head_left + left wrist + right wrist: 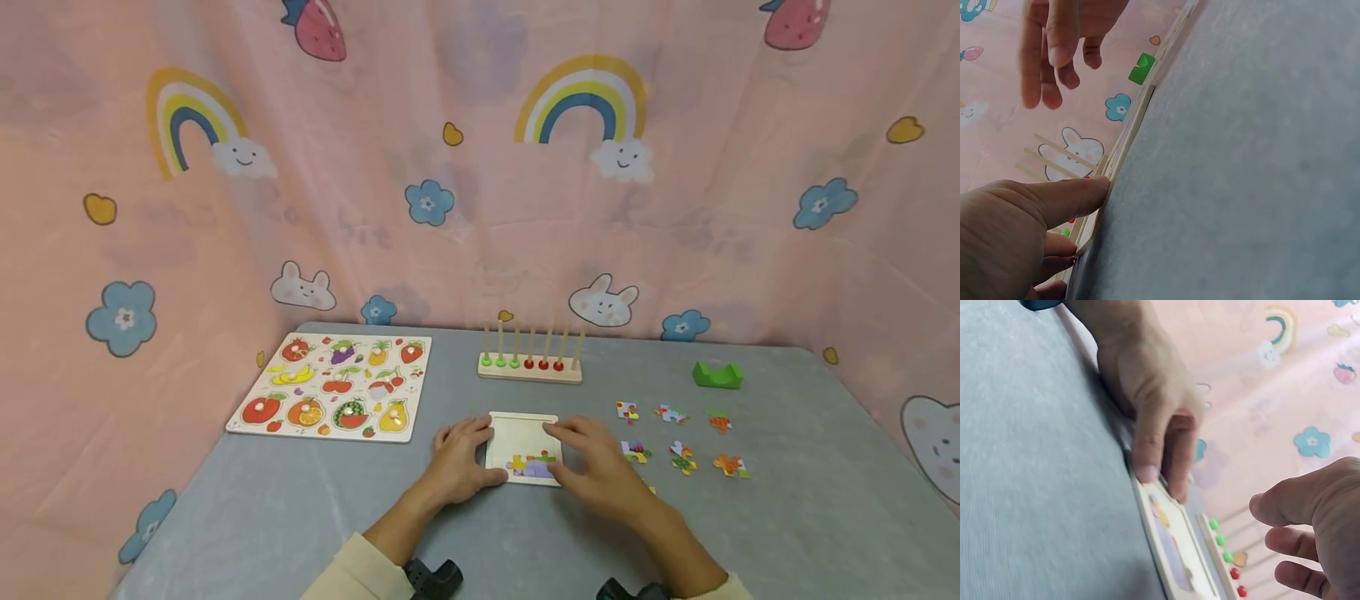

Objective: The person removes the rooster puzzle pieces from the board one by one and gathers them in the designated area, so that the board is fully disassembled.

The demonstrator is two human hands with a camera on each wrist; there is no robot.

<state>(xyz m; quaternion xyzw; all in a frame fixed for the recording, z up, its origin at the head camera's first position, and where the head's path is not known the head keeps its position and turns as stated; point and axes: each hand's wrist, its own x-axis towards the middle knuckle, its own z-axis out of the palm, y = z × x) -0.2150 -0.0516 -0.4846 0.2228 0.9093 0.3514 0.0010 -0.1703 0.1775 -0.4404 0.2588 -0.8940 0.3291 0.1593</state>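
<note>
A small wooden puzzle tray (517, 433) lies on the table between my hands, with several joined jigsaw pieces (534, 467) in purple, yellow and green along its near side. My left hand (461, 462) grips the tray's left side, thumb at the near corner and fingers farther up the edge. In the left wrist view the thumb (1079, 199) presses on the wooden rim. My right hand (600, 467) hovers by the right edge, its fingers spread and apart from the thumb; the right wrist view shows nothing between them.
Several loose jigsaw pieces (682, 457) lie right of the tray, one partly hidden by the right hand. Behind them sits a green block (717, 375). A peg rack with green and red beads (529, 368) stands at the back; a fruit puzzle board (318, 396) lies left.
</note>
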